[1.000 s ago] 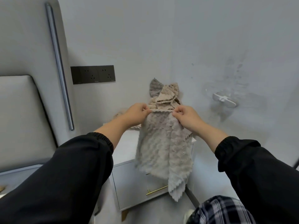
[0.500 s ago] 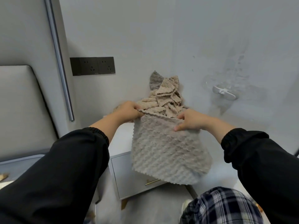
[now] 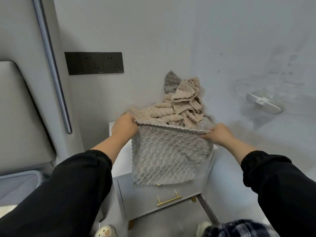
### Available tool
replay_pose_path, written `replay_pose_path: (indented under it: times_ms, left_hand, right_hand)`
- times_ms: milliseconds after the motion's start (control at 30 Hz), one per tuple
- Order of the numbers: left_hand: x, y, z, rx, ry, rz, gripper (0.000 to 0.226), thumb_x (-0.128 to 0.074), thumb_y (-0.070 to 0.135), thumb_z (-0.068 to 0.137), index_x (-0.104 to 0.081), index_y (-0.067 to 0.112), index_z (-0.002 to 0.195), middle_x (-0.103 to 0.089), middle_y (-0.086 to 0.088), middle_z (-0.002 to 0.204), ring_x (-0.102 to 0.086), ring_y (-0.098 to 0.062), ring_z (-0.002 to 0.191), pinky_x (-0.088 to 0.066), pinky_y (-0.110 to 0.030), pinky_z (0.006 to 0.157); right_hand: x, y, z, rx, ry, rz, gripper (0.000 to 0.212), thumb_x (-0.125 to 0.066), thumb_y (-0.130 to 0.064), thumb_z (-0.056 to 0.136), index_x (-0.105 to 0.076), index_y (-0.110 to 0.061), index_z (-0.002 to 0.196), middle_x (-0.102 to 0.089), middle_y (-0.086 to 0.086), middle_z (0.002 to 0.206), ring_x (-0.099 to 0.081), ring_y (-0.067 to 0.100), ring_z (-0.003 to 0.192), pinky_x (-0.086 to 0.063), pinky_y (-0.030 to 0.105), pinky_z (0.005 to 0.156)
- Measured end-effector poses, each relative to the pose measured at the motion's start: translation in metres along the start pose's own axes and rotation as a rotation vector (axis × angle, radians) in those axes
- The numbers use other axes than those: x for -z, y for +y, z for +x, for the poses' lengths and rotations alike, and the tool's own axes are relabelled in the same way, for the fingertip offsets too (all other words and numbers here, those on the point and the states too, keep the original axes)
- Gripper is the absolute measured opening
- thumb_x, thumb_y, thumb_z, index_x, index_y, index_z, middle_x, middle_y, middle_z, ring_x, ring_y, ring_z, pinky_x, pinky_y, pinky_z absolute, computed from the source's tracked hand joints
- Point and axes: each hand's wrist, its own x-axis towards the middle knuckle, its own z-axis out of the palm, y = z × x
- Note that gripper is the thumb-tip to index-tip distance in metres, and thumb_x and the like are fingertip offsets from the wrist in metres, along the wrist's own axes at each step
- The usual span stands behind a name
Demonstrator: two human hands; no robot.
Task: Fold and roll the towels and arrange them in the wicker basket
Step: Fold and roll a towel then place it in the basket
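One grey-beige, bobble-textured cloth towel (image 3: 171, 156), opened flat and hanging in the air in front of the cabinet.
- Hold: by its two upper corners. The left hand (image 3: 124, 125) has its fingers curled onto the left corner. The right hand (image 3: 218, 135) pinches the right corner between thumb and fingers.
- Lie: the held edge runs left to right between the hands, with the right end slightly lower. The cloth drops straight down from the fingers. Neither hand is nearer, as each has its own corner.
- Judgement: a fold would call for bringing the two corners together or laying the sheet flat.
- Behind the edge: a crumpled heap of beige and grey towels (image 3: 181, 106) on the cabinet top, against the wall.
- Below: a pale grey bedside cabinet (image 3: 145, 199) with a brass bar handle (image 3: 169, 200).
- Wall: a black double socket panel (image 3: 94, 63).
- Wicker basket: not in view.
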Motion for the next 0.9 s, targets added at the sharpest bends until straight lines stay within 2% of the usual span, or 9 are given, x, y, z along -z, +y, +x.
replay_pose_path:
  times_ms: [100,167,333,467,600,700,800,833,900]
  left_hand:
    - [-0.008,-0.015,0.020,0.116,0.010,-0.313,0.030,-0.039,-0.005,0.077,-0.058,0.014,0.064,-0.066,-0.008,0.058,-0.066,-0.028,0.056,-0.054,-0.031,0.057]
    - [-0.014,-0.021,0.031,0.204,0.031,-0.535,0.034,-0.037,-0.004,0.084,-0.060,0.015,0.068,-0.068,-0.008,0.063,-0.068,-0.025,0.055,-0.054,-0.029,0.055]
    - [-0.021,-0.030,0.067,0.348,0.104,-0.909,0.032,-0.039,0.001,0.094,-0.059,0.012,0.071,-0.064,-0.010,0.076,-0.065,-0.024,0.062,-0.056,-0.039,0.070]
    - [-0.023,-0.035,0.075,0.392,0.065,-1.059,0.028,-0.044,0.000,0.092,-0.066,0.015,0.084,-0.067,-0.008,0.085,-0.066,-0.019,0.071,-0.054,-0.026,0.061]
    - [-0.043,-0.051,0.049,0.570,0.000,-1.231,0.028,-0.043,0.000,0.093,-0.065,0.008,0.110,-0.068,-0.012,0.106,-0.069,-0.020,0.083,-0.054,-0.024,0.062]
    - [-0.055,-0.057,0.024,0.643,0.013,-1.316,0.027,-0.045,0.002,0.094,-0.062,0.008,0.114,-0.061,-0.012,0.114,-0.063,-0.026,0.100,-0.052,-0.031,0.079]
    - [-0.060,-0.057,0.009,0.621,0.024,-1.407,0.015,-0.051,0.008,0.095,-0.063,0.012,0.103,-0.065,-0.005,0.099,-0.063,-0.021,0.093,-0.052,-0.033,0.083]
    - [-0.063,-0.059,0.007,0.601,0.021,-1.364,0.015,-0.050,0.010,0.095,-0.063,0.013,0.102,-0.066,-0.003,0.098,-0.063,-0.019,0.092,-0.052,-0.032,0.083]
    - [-0.074,-0.071,0.004,0.492,-0.017,-1.045,0.031,-0.047,0.013,0.094,-0.059,0.011,0.123,-0.061,-0.004,0.124,-0.057,-0.021,0.114,-0.046,-0.035,0.098]
  right_hand:
    - [-0.012,-0.011,0.027,-0.019,-0.037,0.124,0.023,-0.073,-0.015,0.081,-0.059,-0.005,0.065,-0.047,0.002,0.060,-0.042,0.014,0.058,-0.031,0.027,0.052]
    - [-0.023,-0.023,0.045,0.002,-0.005,0.180,0.009,-0.070,-0.008,0.081,-0.066,-0.004,0.075,-0.051,0.002,0.064,-0.045,0.015,0.062,-0.033,0.026,0.053]
    - [-0.041,-0.054,0.083,0.100,0.230,0.194,0.039,-0.056,-0.011,0.087,-0.045,-0.012,0.050,-0.042,0.003,0.051,-0.041,0.020,0.054,-0.026,0.029,0.048]
    - [-0.045,-0.063,0.091,0.128,0.336,0.301,0.028,-0.054,-0.010,0.089,-0.058,-0.006,0.062,-0.055,0.007,0.060,-0.050,0.022,0.061,-0.033,0.029,0.052]
    - [-0.071,-0.038,0.069,0.103,0.278,0.350,0.018,-0.053,-0.004,0.087,-0.068,-0.004,0.077,-0.062,0.009,0.067,-0.055,0.023,0.063,-0.039,0.028,0.059]
    - [-0.095,-0.023,0.038,0.127,0.259,0.392,0.025,-0.053,0.002,0.085,-0.073,-0.010,0.096,-0.067,0.004,0.086,-0.059,0.019,0.077,-0.042,0.026,0.067]
    - [-0.119,-0.015,0.011,0.155,0.268,0.370,0.023,-0.059,-0.001,0.086,-0.073,-0.010,0.102,-0.065,0.000,0.097,-0.055,0.014,0.085,-0.036,0.022,0.070]
    - [-0.128,-0.011,0.006,0.171,0.245,0.333,0.022,-0.061,-0.004,0.086,-0.073,-0.012,0.103,-0.065,0.002,0.102,-0.054,0.014,0.087,-0.036,0.023,0.071]
    - [-0.144,-0.005,-0.004,0.175,0.172,0.244,0.022,-0.063,-0.009,0.087,-0.072,-0.013,0.106,-0.060,0.005,0.107,-0.052,0.014,0.089,-0.036,0.022,0.073]
